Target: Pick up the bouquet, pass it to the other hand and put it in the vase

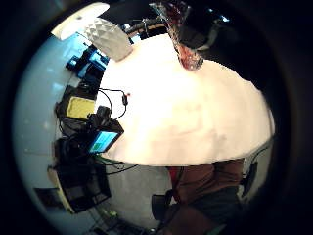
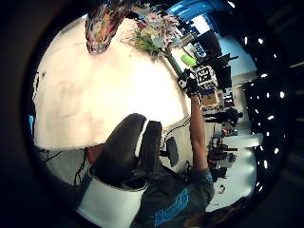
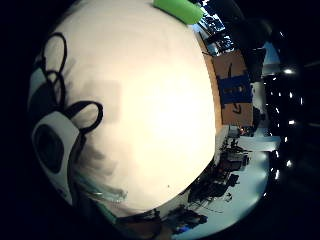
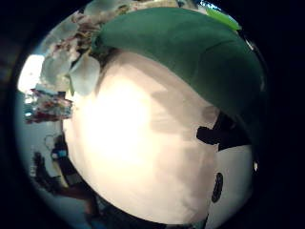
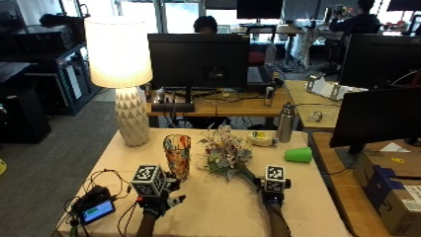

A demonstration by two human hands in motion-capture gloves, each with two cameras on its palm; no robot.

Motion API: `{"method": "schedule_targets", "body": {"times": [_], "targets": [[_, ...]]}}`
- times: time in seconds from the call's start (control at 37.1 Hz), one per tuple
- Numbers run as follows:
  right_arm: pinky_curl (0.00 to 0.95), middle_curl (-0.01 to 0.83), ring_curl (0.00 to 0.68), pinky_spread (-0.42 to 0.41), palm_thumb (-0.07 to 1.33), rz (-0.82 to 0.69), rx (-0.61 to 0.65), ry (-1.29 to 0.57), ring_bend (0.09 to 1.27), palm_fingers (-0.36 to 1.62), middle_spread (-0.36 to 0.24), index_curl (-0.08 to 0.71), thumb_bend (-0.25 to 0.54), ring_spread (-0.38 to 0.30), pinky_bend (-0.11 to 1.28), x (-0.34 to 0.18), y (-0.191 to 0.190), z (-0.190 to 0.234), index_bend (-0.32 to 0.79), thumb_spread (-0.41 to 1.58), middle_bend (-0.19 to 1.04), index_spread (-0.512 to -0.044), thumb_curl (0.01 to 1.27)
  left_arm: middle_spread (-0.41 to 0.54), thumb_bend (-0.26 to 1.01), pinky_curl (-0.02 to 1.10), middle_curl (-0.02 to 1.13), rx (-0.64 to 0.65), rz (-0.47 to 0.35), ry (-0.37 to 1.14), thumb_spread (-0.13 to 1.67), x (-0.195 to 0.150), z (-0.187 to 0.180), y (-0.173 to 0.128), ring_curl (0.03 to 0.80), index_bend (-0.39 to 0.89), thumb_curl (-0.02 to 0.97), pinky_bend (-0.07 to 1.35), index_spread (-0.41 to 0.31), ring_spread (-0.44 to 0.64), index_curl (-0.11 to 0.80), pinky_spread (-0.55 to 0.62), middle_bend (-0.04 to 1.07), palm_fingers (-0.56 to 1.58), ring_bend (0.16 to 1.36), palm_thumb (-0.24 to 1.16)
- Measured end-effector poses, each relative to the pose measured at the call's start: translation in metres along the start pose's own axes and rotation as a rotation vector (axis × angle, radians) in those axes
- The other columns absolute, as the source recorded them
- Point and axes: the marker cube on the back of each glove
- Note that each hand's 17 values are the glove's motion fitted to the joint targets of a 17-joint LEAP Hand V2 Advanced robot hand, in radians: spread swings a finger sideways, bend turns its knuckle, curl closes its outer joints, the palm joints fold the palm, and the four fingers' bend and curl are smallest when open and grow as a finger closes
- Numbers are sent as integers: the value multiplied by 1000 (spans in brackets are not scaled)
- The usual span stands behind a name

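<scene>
A multicoloured glass vase [image 5: 176,156] stands upright on the beige table [image 5: 217,212], left of centre. The bouquet [image 5: 224,152] of pale flowers lies or hovers just right of the vase, its green stems [image 5: 250,177] running back to my right hand [image 5: 272,191], which grips them. The right thumb side palm view is filled by the green stem wrap [image 4: 190,52], with the flowers [image 4: 81,62] and vase [image 4: 45,105] beyond. My left hand [image 5: 158,198] hovers low in front of the vase with relaxed fingers and holds nothing. Its palm views show the vase [image 2: 102,23] [image 1: 183,39] nearby.
A lit lamp [image 5: 130,113] with a white base stands at the back left. A green cup [image 5: 298,154] lies at the right edge, with a metal bottle [image 5: 284,122] and a tape roll [image 5: 262,139] behind. A small screen device [image 5: 97,211] with cables sits at the front left.
</scene>
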Motion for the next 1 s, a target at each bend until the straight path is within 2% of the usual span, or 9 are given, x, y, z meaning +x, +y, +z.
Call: {"method": "schedule_targets", "body": {"times": [0.11,0.16,0.3,0.4,0.59,0.78,0.89,1.0], "targets": [[418,473,494,-232,959,9,71,-26,878,1367,-181,216,102,-190,714,0,-3,2,92,998,557,-275,481,98,-27,349,308,-10,-3,3,987,2,-3,0,300,121,289,532,-84,209,241,377,182,277,643,125],[425,493,510,-248,931,15,90,-42,913,1392,-182,230,67,-190,719,0,-3,0,129,960,597,-272,491,98,-27,349,309,-12,-1,-2,987,2,-5,0,300,121,289,532,-84,209,241,377,182,277,644,125],[445,528,534,-267,937,45,99,-91,954,1371,-186,259,32,-193,754,1,5,-15,158,897,654,-272,525,99,-27,349,310,1,12,8,987,7,-12,-4,300,119,290,534,-83,209,238,377,183,275,646,125],[458,547,544,-275,944,35,125,-180,978,1360,-186,283,9,-195,772,-1,12,-35,166,867,683,-269,547,99,-27,349,311,20,35,35,987,14,-23,-10,300,120,290,535,-83,209,238,376,183,275,646,125],[471,570,553,-283,957,-1,273,-451,998,1341,-184,322,-15,-192,791,-13,25,-95,171,835,713,-268,581,97,-26,351,312,120,94,110,991,36,-60,-21,299,124,290,539,-83,209,240,379,181,277,645,125],[478,584,559,-286,958,-90,374,-790,1013,1330,-184,353,-20,-191,800,-42,43,-140,171,818,725,-268,606,79,-25,350,316,217,168,318,992,61,-93,-36,299,131,292,532,-87,190,245,364,189,330,648,135],[480,591,561,-286,957,-170,410,-989,1018,1325,-184,368,-21,-190,804,-66,53,-162,169,812,729,-268,618,60,-20,348,322,265,211,508,995,79,-108,-49,297,119,295,527,-92,172,244,345,199,362,644,151],[482,596,561,-287,956,-273,439,-1162,1025,1321,-184,380,-21,-190,807,-91,58,-177,166,808,731,-269,628,33,-11,352,334,265,270,763,995,97,-117,-65,303,104,303,523,-91,139,238,311,216,423,653,184]]}}
